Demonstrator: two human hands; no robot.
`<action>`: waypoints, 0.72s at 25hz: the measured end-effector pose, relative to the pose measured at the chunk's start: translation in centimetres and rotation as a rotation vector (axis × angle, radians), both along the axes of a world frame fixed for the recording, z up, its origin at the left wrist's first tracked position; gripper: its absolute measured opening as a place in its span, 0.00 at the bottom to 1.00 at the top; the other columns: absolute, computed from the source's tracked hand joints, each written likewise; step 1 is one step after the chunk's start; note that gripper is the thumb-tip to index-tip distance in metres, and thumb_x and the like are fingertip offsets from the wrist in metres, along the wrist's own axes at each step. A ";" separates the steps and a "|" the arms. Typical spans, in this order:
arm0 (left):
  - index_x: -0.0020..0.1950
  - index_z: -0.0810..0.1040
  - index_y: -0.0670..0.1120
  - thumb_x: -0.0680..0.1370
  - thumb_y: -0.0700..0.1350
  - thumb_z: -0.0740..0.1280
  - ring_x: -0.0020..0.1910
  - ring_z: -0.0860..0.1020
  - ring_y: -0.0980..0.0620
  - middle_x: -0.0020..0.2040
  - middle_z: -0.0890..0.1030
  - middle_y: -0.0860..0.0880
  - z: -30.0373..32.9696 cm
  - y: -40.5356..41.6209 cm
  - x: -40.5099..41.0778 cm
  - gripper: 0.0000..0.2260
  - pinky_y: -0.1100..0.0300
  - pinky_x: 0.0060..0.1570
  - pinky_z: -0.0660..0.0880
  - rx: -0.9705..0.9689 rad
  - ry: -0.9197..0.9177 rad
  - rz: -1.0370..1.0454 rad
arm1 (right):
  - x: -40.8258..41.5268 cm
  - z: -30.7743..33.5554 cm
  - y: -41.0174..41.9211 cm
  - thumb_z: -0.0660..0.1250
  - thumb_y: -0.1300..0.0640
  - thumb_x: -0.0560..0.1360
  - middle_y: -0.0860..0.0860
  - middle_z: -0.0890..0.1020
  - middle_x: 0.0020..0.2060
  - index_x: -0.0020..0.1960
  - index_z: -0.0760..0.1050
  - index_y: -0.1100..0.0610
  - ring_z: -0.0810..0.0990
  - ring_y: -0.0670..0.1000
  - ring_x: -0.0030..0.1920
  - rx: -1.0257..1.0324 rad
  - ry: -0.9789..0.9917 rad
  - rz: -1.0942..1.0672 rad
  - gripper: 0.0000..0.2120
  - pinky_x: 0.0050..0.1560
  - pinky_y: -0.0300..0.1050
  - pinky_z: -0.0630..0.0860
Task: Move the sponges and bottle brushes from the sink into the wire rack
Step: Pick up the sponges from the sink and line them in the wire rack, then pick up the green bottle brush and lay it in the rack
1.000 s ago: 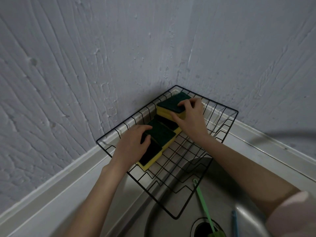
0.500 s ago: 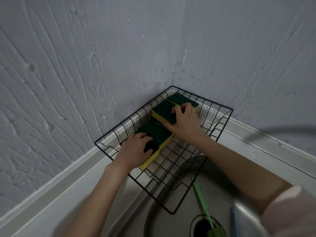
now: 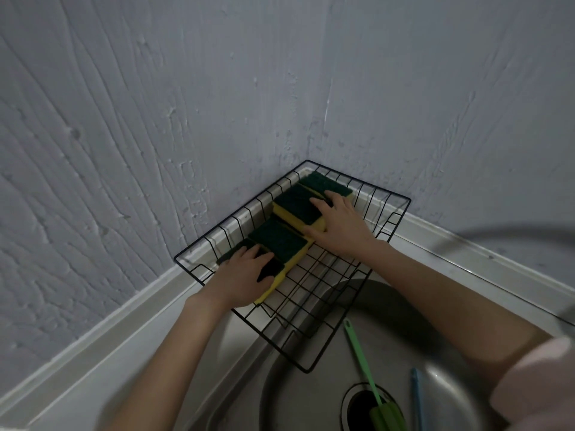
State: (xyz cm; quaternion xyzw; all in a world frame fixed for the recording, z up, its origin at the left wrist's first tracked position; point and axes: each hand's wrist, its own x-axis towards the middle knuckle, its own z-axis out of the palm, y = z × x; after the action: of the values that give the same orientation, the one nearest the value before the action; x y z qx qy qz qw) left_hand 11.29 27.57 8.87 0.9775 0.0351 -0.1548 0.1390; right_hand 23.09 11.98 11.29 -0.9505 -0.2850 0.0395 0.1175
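A black wire rack (image 3: 334, 346) sits in the wall corner, partly over the steel sink (image 3: 311, 396). Several yellow sponges with dark green tops lie in a row along its left side. My left hand (image 3: 241, 276) presses on the nearest sponge (image 3: 275, 272), fingers curled over it. My right hand (image 3: 337, 223) grips a farther sponge (image 3: 297, 205), thumb on its yellow side. Another sponge (image 3: 280, 241) lies between them, and one more sponge (image 3: 323, 181) is at the back. A green bottle brush (image 3: 362, 365) and a blue brush (image 3: 417, 396) lie in the sink.
Textured grey walls meet behind the rack. A pale ledge (image 3: 93, 346) runs along both walls around the sink. The drain hole (image 3: 362, 405) is under the green brush head. A dark curved faucet shape (image 3: 513, 237) blurs at the right.
Both hands slid the sponges toward the rack's left wall and spread them into a row. The right hand's sponge came off the back one and now lies beside it.
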 end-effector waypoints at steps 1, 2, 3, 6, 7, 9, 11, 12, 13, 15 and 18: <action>0.73 0.53 0.49 0.79 0.50 0.54 0.75 0.52 0.43 0.76 0.53 0.44 0.3 -0.1 -0.2 0.24 0.46 0.73 0.56 -0.007 0.002 0.003 | -0.2 0.4 -0.3 0.59 0.43 0.76 0.58 0.53 0.75 0.74 0.53 0.53 0.52 0.59 0.75 -0.006 0.002 -0.006 0.32 0.74 0.56 0.55; 0.73 0.54 0.48 0.79 0.50 0.54 0.74 0.54 0.43 0.76 0.55 0.43 0.7 -0.3 -0.5 0.23 0.47 0.72 0.58 -0.015 -0.008 0.002 | -0.5 0.9 -0.7 0.59 0.44 0.76 0.58 0.53 0.76 0.75 0.53 0.53 0.52 0.59 0.75 -0.007 0.003 -0.015 0.32 0.74 0.56 0.54; 0.73 0.55 0.48 0.79 0.50 0.55 0.73 0.57 0.43 0.75 0.57 0.42 1.3 -0.6 -0.7 0.23 0.47 0.71 0.59 -0.026 -0.029 -0.002 | -0.9 1.4 -1.2 0.59 0.44 0.76 0.58 0.53 0.76 0.75 0.53 0.52 0.52 0.59 0.75 -0.002 0.000 -0.025 0.32 0.74 0.55 0.54; 0.73 0.57 0.47 0.79 0.48 0.55 0.72 0.61 0.45 0.74 0.59 0.42 3.7 -1.9 -1.4 0.22 0.50 0.70 0.62 -0.053 -0.100 -0.024 | -2.4 3.0 -3.2 0.61 0.46 0.76 0.59 0.55 0.75 0.74 0.54 0.53 0.54 0.59 0.74 0.047 -0.019 -0.057 0.31 0.74 0.55 0.55; 0.72 0.58 0.46 0.79 0.48 0.55 0.71 0.63 0.45 0.74 0.61 0.43 4.5 -2.4 -1.6 0.22 0.51 0.69 0.63 -0.055 -0.128 -0.041 | -3.0 3.5 -4.0 0.61 0.47 0.76 0.59 0.56 0.75 0.74 0.56 0.53 0.55 0.58 0.74 0.069 -0.030 -0.067 0.30 0.73 0.54 0.55; 0.71 0.60 0.46 0.79 0.48 0.56 0.68 0.67 0.45 0.71 0.65 0.44 6.1 -3.7 -2.0 0.21 0.51 0.67 0.66 -0.065 -0.179 -0.073 | -4.3 4.4 -5.7 0.60 0.49 0.76 0.58 0.61 0.73 0.73 0.59 0.55 0.58 0.58 0.73 0.116 -0.054 -0.088 0.28 0.72 0.52 0.57; 0.71 0.61 0.46 0.79 0.48 0.56 0.66 0.69 0.46 0.70 0.67 0.44 7.4 -5.4 -2.5 0.20 0.51 0.65 0.68 -0.074 -0.223 -0.108 | -5.8 5.2 -7.8 0.60 0.51 0.77 0.58 0.68 0.70 0.71 0.64 0.55 0.64 0.57 0.70 0.189 -0.082 -0.121 0.24 0.70 0.50 0.62; 0.70 0.62 0.46 0.79 0.48 0.56 0.65 0.69 0.46 0.70 0.68 0.44 7.8 -6.3 -2.5 0.20 0.52 0.65 0.68 -0.077 -0.246 -0.125 | -6.5 5.4 -8.6 0.60 0.51 0.77 0.57 0.70 0.68 0.70 0.65 0.55 0.66 0.57 0.69 0.214 -0.089 -0.137 0.23 0.68 0.50 0.64; 0.70 0.63 0.45 0.79 0.47 0.56 0.65 0.70 0.46 0.69 0.69 0.43 8.2 -7.3 -2.7 0.19 0.52 0.63 0.68 -0.085 -0.264 -0.143 | -7.3 5.6 -9.7 0.60 0.52 0.77 0.57 0.72 0.67 0.69 0.67 0.56 0.68 0.56 0.68 0.226 -0.092 -0.155 0.22 0.68 0.50 0.65; 0.69 0.65 0.44 0.79 0.47 0.56 0.64 0.71 0.46 0.67 0.71 0.43 8.5 -9.4 -2.9 0.19 0.53 0.62 0.68 -0.109 -0.290 -0.179 | -8.5 5.3 -11.6 0.61 0.53 0.76 0.56 0.74 0.66 0.68 0.68 0.57 0.69 0.57 0.68 0.231 -0.086 -0.192 0.21 0.68 0.49 0.65; 0.68 0.66 0.44 0.78 0.46 0.57 0.63 0.72 0.46 0.66 0.73 0.43 8.2 -12.5 -3.3 0.18 0.54 0.61 0.69 -0.153 -0.307 -0.263 | -10.2 3.9 -14.5 0.62 0.53 0.76 0.57 0.75 0.65 0.66 0.70 0.56 0.70 0.57 0.67 0.243 -0.059 -0.250 0.20 0.68 0.50 0.65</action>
State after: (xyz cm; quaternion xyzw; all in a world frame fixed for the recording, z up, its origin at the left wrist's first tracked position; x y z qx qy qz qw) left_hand 7.98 15.09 17.06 0.9724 -0.1261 -0.0232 0.1950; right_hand 12.86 -2.53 15.22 -0.9581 -0.1704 -0.0382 0.2271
